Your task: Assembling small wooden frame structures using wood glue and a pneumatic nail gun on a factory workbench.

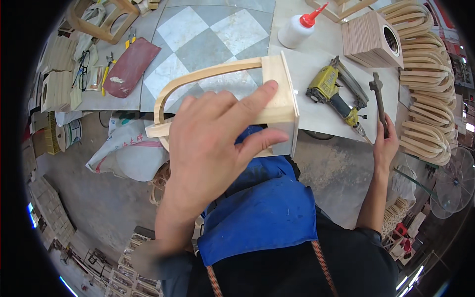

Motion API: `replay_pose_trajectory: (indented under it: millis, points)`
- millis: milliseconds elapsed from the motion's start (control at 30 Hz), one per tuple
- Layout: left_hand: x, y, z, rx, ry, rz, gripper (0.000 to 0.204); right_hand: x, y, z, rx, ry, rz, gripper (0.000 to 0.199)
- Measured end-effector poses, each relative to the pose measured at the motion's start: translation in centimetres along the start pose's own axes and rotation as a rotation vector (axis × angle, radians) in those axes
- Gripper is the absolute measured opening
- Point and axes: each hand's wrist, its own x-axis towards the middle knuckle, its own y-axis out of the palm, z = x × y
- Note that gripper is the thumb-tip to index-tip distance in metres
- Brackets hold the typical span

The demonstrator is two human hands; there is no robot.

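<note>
The left hand (213, 133) grips the assembled wooden box (279, 99) with its bent handle (198, 79) at the desk (321, 119) edge, while the right hand (385, 143) holds a hammer (380, 99), nailing apparently still ahead.

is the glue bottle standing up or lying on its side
Lying on its side: the white glue bottle rests flat on the table, its red nozzle pointing toward the far right, its cap on.
</note>
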Motion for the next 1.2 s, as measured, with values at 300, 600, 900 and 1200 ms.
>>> replay_pose_trajectory:
  millis: [300,600,900,1200]
  points:
    - [-1.2,0.8,0.2,0.155,0.158,-0.191,0.058,3.1,-0.3,-5.8,-0.229,0.13,0.011,0.037]
    - [-3.1,0.5,-0.3,0.144,0.104,-0.291,0.058,3.9,0.2,-6.3,-0.408,-0.209,-0.102,0.033]
    - [-6.7,1.0,-1.9,-0.282,-0.027,-0.434,0.045,-9.8,2.3,14.8,0.692,-0.517,0.399,0.047]
    - [-13.9,0.3,-0.1,-0.183,-0.245,-0.634,0.036,-11.0,5.6,20.7,0.403,-0.879,0.541,0.044]
